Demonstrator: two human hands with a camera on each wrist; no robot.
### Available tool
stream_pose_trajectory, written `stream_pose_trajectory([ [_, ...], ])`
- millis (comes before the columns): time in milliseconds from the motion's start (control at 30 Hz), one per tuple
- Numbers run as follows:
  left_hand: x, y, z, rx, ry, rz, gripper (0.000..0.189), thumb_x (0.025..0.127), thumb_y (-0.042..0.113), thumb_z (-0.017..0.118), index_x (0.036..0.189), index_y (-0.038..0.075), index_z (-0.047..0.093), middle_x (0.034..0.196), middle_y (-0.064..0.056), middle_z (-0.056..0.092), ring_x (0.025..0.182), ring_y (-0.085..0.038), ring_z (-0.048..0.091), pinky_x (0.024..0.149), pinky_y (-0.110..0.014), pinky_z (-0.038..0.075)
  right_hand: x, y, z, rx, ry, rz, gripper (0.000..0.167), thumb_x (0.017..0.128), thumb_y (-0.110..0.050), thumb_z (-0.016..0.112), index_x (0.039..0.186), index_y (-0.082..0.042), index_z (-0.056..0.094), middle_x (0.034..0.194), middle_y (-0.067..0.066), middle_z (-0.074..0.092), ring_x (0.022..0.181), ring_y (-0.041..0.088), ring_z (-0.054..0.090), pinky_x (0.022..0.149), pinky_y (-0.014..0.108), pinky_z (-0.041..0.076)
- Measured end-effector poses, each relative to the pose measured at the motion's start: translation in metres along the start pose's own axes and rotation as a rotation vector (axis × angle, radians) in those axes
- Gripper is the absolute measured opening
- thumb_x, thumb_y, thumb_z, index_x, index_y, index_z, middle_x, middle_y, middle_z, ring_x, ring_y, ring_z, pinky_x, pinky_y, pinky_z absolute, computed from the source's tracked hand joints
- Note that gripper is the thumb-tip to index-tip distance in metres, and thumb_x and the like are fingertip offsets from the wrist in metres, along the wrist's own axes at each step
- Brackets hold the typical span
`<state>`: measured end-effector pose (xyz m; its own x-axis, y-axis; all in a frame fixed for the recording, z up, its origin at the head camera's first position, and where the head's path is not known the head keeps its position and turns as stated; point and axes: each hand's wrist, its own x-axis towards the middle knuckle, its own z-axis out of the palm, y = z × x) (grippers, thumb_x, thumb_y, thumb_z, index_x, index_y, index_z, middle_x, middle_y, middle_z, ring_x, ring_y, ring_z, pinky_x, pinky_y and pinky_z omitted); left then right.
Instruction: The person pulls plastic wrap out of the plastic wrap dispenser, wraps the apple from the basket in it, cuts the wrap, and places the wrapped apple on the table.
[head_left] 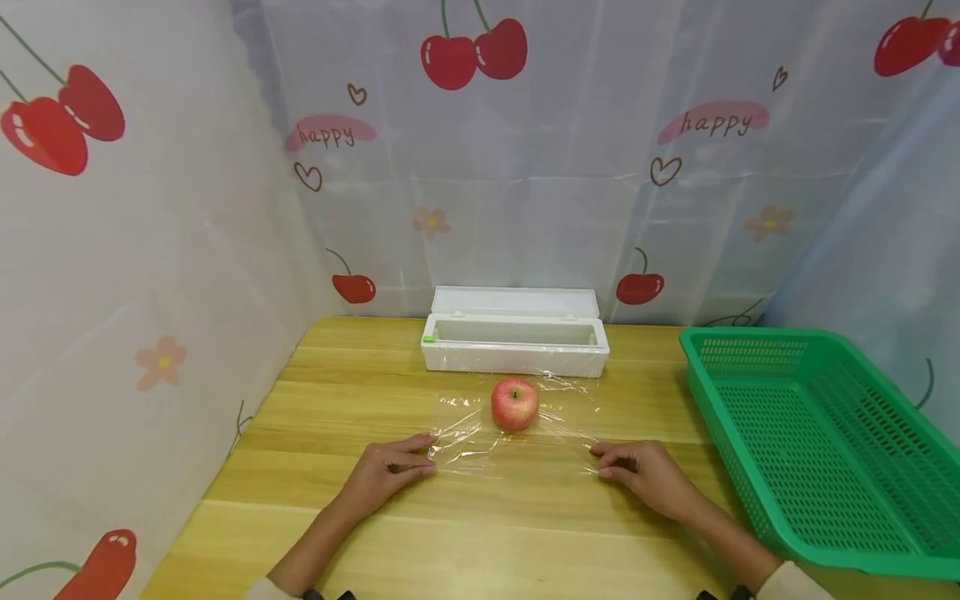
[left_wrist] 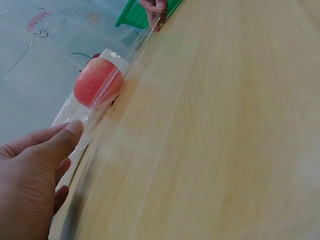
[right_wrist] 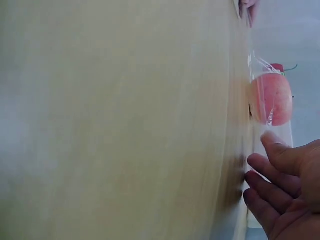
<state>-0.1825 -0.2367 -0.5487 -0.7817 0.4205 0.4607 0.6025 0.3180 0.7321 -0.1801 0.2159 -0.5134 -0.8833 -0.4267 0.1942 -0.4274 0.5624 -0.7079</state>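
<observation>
Across a wooden table (head_left: 487,533), clear film (head_left: 463,437) was pinched between two hands, an apple standing on it.
Along the surface's right edge lay a green basket (head_left: 738,333); by the middle of its far edge stood a white box (head_left: 517,361), lid raised. The film spread in front of the box, creased and shiny, its near side lifted before the fruit in the wrist views. The left hand (head_left: 382,473) held the film's near left corner and the right hand (head_left: 651,479) its near right corner, each with thumb and forefinger clamped together on it. The red apple (head_left: 515,405) sat just beyond the table's centre, between the box and the hands, stem upward.
</observation>
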Motion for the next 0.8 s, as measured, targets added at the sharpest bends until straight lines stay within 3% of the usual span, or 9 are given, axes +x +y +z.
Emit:
stream_pose_trajectory([
  [200,0.006,0.004,-0.002,0.029,0.051,0.078,0.015,0.086,0.002,0.078,0.1,0.006,0.082,0.122,-0.016,0.071,0.119,-0.037,0.064,0.101,-0.026,0.05,0.002,-0.004,-0.008,-0.021,0.049,-0.037,0.007,0.089,-0.004,0.076,0.088,-0.011,0.076,0.109,0.01,0.076,0.104,0.029,0.072,0.087,0.036,0.059],
  [500,0.014,0.005,-0.006,0.093,0.115,0.109,0.014,0.088,0.005,0.078,0.102,0.006,0.081,0.117,-0.01,0.074,0.112,-0.031,0.069,0.1,-0.026,0.05,0.013,-0.014,-0.014,-0.041,0.176,-0.039,0.008,0.09,-0.001,0.074,0.093,-0.008,0.077,0.103,0.006,0.077,0.1,0.028,0.073,0.085,0.042,0.06],
  [600,0.02,0.004,-0.006,0.084,0.138,0.087,0.013,0.089,0.006,0.077,0.102,0.005,0.081,0.116,-0.007,0.074,0.111,-0.028,0.07,0.1,-0.025,0.051,0.016,-0.016,-0.015,-0.023,0.206,-0.03,0.006,0.092,0.0,0.071,0.094,-0.005,0.076,0.103,0.007,0.077,0.099,0.028,0.073,0.083,0.04,0.061],
  [800,0.032,0.007,-0.007,0.02,0.179,-0.029,0.018,0.095,0.015,0.073,0.108,0.004,0.079,0.116,0.001,0.075,0.111,-0.02,0.07,0.096,-0.025,0.054,0.025,-0.016,-0.016,0.028,0.26,0.018,0.005,0.095,-0.003,0.069,0.096,-0.005,0.074,0.104,0.01,0.077,0.097,0.021,0.073,0.083,0.031,0.061],
])
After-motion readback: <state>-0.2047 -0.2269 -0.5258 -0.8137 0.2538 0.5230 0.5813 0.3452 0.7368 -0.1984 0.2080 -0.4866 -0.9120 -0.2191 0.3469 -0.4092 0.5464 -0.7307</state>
